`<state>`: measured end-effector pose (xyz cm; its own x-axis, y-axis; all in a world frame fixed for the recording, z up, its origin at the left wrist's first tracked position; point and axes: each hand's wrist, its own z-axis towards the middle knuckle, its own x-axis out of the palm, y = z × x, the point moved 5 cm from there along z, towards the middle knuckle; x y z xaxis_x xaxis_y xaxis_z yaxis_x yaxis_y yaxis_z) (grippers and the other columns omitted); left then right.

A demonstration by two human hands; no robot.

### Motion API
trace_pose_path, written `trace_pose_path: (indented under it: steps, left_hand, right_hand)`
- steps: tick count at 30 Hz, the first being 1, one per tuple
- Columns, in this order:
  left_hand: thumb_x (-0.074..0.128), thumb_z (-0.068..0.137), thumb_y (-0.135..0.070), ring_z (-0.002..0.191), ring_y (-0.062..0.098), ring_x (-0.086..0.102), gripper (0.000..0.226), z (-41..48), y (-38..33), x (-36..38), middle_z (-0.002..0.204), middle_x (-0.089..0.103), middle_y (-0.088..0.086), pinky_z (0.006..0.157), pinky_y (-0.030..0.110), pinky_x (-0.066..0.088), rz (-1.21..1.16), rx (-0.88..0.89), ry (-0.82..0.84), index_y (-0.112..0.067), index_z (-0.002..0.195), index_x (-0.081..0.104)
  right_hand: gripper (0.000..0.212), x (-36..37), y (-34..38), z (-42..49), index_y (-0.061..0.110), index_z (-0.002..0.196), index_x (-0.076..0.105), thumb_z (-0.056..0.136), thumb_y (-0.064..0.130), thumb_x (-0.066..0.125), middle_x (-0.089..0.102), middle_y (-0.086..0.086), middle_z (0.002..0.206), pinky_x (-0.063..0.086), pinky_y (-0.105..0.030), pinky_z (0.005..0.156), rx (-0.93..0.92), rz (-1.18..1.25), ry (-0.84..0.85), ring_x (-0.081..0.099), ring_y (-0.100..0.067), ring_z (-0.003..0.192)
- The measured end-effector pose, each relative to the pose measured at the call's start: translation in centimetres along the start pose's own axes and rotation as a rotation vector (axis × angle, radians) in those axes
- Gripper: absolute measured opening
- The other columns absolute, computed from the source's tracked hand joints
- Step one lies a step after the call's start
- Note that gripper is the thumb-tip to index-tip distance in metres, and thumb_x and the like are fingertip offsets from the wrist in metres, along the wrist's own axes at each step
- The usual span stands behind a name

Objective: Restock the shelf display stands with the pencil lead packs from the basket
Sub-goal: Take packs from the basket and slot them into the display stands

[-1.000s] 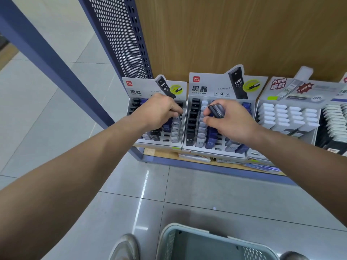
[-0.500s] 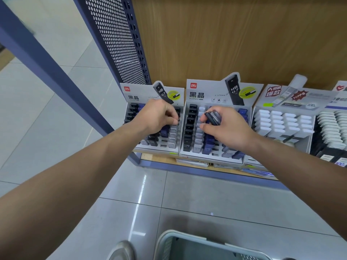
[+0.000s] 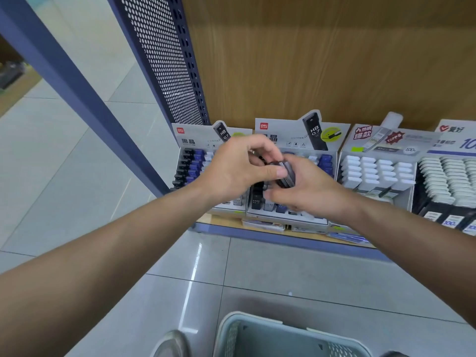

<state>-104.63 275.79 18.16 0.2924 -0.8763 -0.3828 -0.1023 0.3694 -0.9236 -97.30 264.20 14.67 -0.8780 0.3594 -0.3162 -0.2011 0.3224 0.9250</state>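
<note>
Grey floor tiles (image 3: 283, 266) front a wood-backed shelf (image 3: 309, 60).

Wood-grain back panel (image 3: 322, 60): upright, spans the upper right of the view. Perforated dark-blue side panel (image 3: 164, 60): upright, adjoins the back panel's left edge. Blue frame bar (image 3: 77, 99): runs diagonally from the upper left down toward the foot of the side panel. Floor (image 3: 64, 163): glossy pale-grey tiles with dark joints, showing a bright light streak (image 3: 192, 287).
</note>
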Motion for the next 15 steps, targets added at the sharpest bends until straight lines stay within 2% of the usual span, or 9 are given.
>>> trace_pose_path:
  steps: [3,5,7,9,12,15]
  left_hand:
    - [0.085,0.077,-0.006,0.075,0.013,0.065,0.019,-0.5,-0.1,-0.6,0.086,0.072,0.010,0.074,0.027,0.057,-0.077,-0.020,-0.036,-0.020,0.082,0.072]
    - [0.083,0.079,-0.007,0.074,0.013,0.066,0.016,-0.9,0.0,-0.9,0.080,0.071,0.004,0.073,0.026,0.057,-0.136,-0.030,-0.043,-0.019,0.081,0.073]
    - [0.080,0.082,-0.006,0.071,0.014,0.067,0.013,-1.3,0.2,-1.2,0.077,0.070,0.004,0.069,0.026,0.059,-0.182,-0.037,-0.042,-0.016,0.081,0.072]
    - [0.077,0.085,-0.005,0.067,0.011,0.068,0.013,-1.8,0.5,-1.3,0.071,0.070,0.001,0.064,0.023,0.058,-0.213,-0.042,-0.025,-0.015,0.080,0.071]
    - [0.075,0.088,-0.012,0.063,0.010,0.065,0.011,-2.0,1.2,-1.8,0.070,0.069,0.000,0.060,0.022,0.057,-0.171,-0.073,-0.052,-0.017,0.079,0.071]
    - [0.075,0.090,-0.020,0.059,0.009,0.061,0.009,-2.0,2.2,-3.0,0.068,0.066,-0.002,0.058,0.022,0.055,-0.161,-0.135,-0.106,-0.016,0.083,0.070]
  right_hand:
    - [0.016,0.2,0.9,-0.9,0.004,0.100,0.056,0.092,0.010,0.069,0.050,-0.005,0.063,0.034,-0.026,0.045,0.008,0.122,0.071,0.045,-0.013,0.050]
    - [0.012,0.1,1.5,-1.4,0.007,0.093,0.058,0.098,0.016,0.064,0.055,-0.002,0.065,0.033,-0.026,0.045,0.000,0.130,0.112,0.046,-0.014,0.051]
    - [0.022,-0.1,1.8,-1.8,0.010,0.083,0.057,0.101,0.022,0.059,0.059,0.008,0.059,0.033,-0.024,0.043,-0.017,0.101,0.146,0.047,-0.010,0.048]
    - [0.029,0.0,1.8,-2.1,0.011,0.080,0.059,0.103,0.027,0.054,0.060,0.010,0.054,0.031,-0.022,0.041,-0.025,0.120,0.183,0.045,-0.009,0.045]
    - [0.031,0.4,1.5,-2.3,0.017,0.083,0.067,0.101,0.037,0.053,0.065,0.001,0.062,0.029,-0.022,0.041,0.014,0.240,0.196,0.042,-0.010,0.045]
    - [0.037,0.3,0.5,-2.0,0.009,0.100,0.067,0.094,0.043,0.055,0.065,-0.013,0.075,0.028,-0.022,0.040,0.092,0.379,0.167,0.040,-0.013,0.046]
